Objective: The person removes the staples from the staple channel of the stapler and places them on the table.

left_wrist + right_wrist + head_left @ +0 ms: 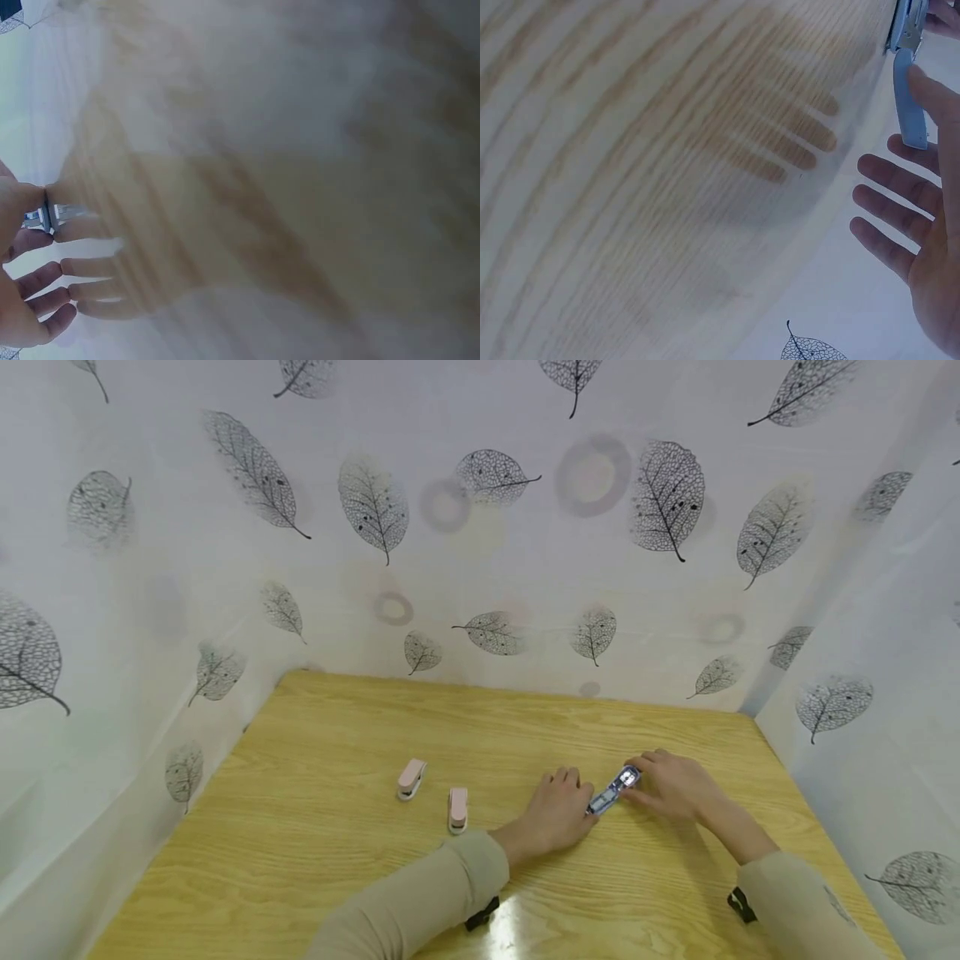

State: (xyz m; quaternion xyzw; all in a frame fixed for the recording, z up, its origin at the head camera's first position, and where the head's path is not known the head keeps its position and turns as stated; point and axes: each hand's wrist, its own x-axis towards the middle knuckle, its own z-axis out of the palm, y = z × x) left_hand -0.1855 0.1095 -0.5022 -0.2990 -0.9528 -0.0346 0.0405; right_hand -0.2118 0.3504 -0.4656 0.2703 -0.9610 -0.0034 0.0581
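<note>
A small blue stapler (613, 789) with metal parts spans the space between both hands at the right of the table. My left hand (557, 814) pinches its near left end between thumb and index finger; the other fingers are spread in the left wrist view. My right hand (675, 785) pinches the far right end, with the thumb on a light blue arm (908, 105) in the right wrist view. To the left of my hands, two pink and white mini staplers, one farther back (411, 778) and one nearer (458, 810), rest on the wood.
The wood-grain table (337, 860) meets a pale leaf-print curtain (510, 552) at the back and both sides. Black straps hang under the forearms, one by the left sleeve (482, 913) and one by the right sleeve (741, 906).
</note>
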